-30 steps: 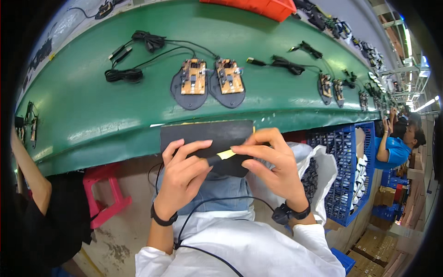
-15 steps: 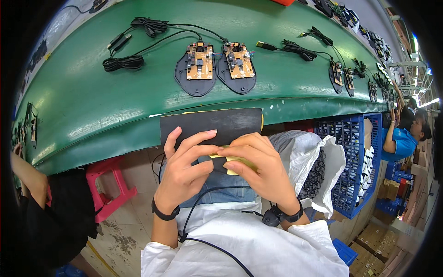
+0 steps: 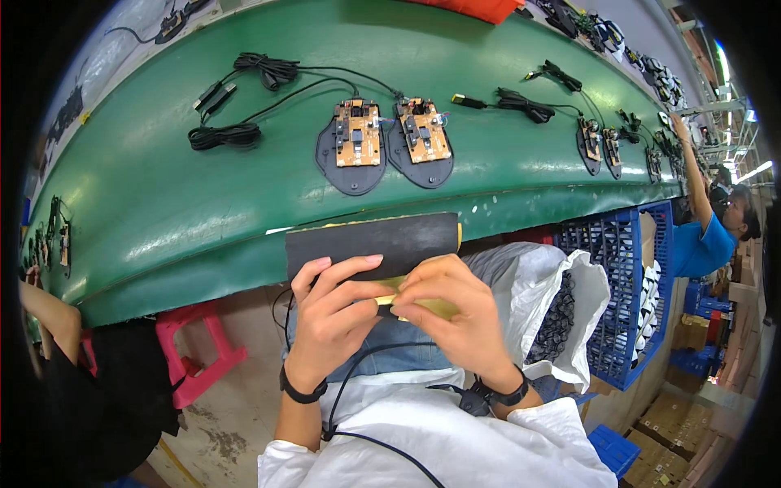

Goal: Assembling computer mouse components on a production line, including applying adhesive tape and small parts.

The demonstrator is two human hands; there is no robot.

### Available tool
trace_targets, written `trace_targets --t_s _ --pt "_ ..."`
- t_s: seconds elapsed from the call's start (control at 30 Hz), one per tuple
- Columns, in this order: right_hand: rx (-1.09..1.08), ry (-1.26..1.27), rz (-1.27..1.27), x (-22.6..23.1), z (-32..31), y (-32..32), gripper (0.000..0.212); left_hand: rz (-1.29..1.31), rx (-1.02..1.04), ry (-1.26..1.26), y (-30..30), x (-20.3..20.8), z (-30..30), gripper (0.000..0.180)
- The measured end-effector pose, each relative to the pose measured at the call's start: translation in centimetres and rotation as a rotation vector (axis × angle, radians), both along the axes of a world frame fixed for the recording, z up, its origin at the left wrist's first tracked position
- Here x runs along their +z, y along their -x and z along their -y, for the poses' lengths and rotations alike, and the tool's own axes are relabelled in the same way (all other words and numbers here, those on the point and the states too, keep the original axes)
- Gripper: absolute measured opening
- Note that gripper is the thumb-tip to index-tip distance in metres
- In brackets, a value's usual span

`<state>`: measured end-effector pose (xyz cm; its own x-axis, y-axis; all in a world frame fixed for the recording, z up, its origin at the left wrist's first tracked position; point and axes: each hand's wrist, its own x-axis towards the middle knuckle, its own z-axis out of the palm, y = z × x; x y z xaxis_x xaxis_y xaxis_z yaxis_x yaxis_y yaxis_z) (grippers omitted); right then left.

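A dark rectangular sheet (image 3: 366, 241) with a yellow layer at its edges is held above my lap, by the bench's front edge. My left hand (image 3: 332, 315) is closed on its near side, with fingertips lying on the dark face. Thumb and fingers of my right hand (image 3: 455, 313) pinch a yellow piece of sheet (image 3: 440, 307) close to my left fingertips. How the yellow piece joins the dark sheet is hidden by my fingers. Beyond, two black mouse bases (image 3: 350, 175) with brown circuit boards (image 3: 358, 134) lie side by side on the green bench, their cables coiled.
More boards with cables (image 3: 590, 138) lie along the green bench (image 3: 268, 175). At right stand a white bag (image 3: 598, 285) of black parts and a blue crate (image 3: 590, 346). A pink stool (image 3: 215, 342) is at left. Co-workers (image 3: 712, 236) sit on both sides.
My right fingers have drawn closer together on the yellow piece, near the left fingertips. The bench sits slightly lower in view. The co-worker at right now stretches an arm over the bench.
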<state>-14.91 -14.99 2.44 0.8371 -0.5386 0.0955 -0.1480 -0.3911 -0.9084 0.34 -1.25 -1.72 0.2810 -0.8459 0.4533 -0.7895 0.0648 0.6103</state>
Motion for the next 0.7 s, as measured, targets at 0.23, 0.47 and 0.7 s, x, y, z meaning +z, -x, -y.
trace_targets --t_s 0.23,0.47,0.7 --pt "0.287 0.255 0.139 1.4 2.6 0.3 0.017 -0.151 -0.005 -0.061 -0.1 0.8 -0.6 0.012" --pt "0.239 -0.503 0.291 2.5 6.6 -2.5 0.014 -0.220 0.077 -0.017 0.2 0.5 -0.1 0.012" --pt "-0.028 -0.109 -0.082 2.4 12.9 -7.2 0.010 -0.227 0.065 -0.012 -0.1 0.4 -0.3 0.012"
